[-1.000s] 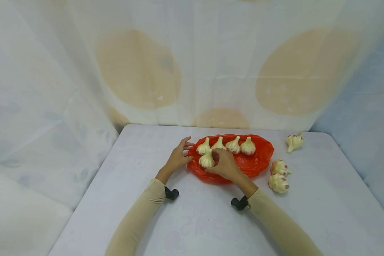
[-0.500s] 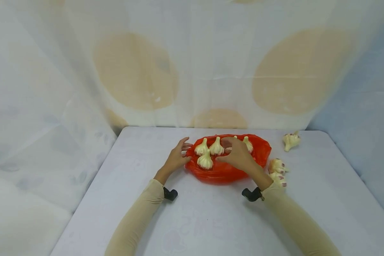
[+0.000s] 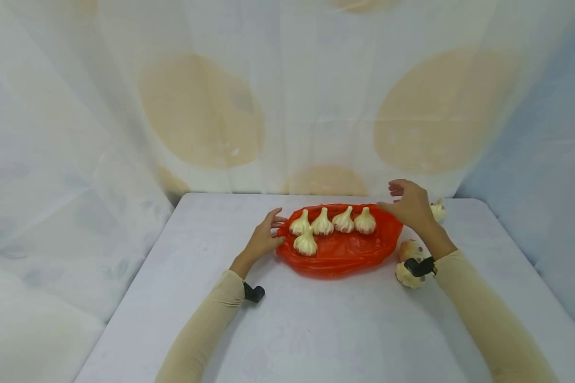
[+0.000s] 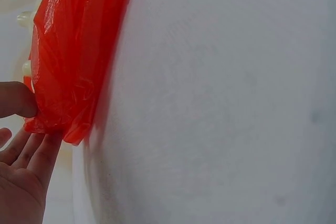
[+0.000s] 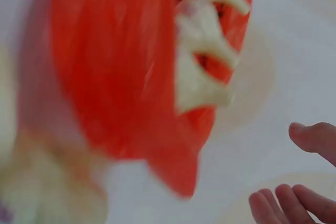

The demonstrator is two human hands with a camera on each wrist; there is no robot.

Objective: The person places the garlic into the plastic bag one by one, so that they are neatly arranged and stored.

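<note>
A red plastic bag (image 3: 335,266) lies spread open on the white table, with several garlic bulbs (image 3: 343,221) in it. Most stand in a row along its far side; one garlic bulb (image 3: 305,243) sits in front at the left. My left hand (image 3: 261,236) holds the bag's left end, thumb (image 4: 18,99) on the near side, fingers (image 4: 44,156) reaching behind the plastic. Over the bag's right end, my right hand (image 3: 412,205) is raised with nothing in it, thumb and fingers apart in the right wrist view.
Right of the bag, two garlic bulbs (image 3: 409,275) lie together on the table (image 3: 316,324), partly under my right wrist. Another garlic bulb (image 3: 438,210) shows farther back, partly behind my right hand. A pale curtain (image 3: 316,106) hangs behind the table.
My right hand has let go of the front garlic bulb and moved right across the bag to its right end. The left hand stays at the bag's left end.
</note>
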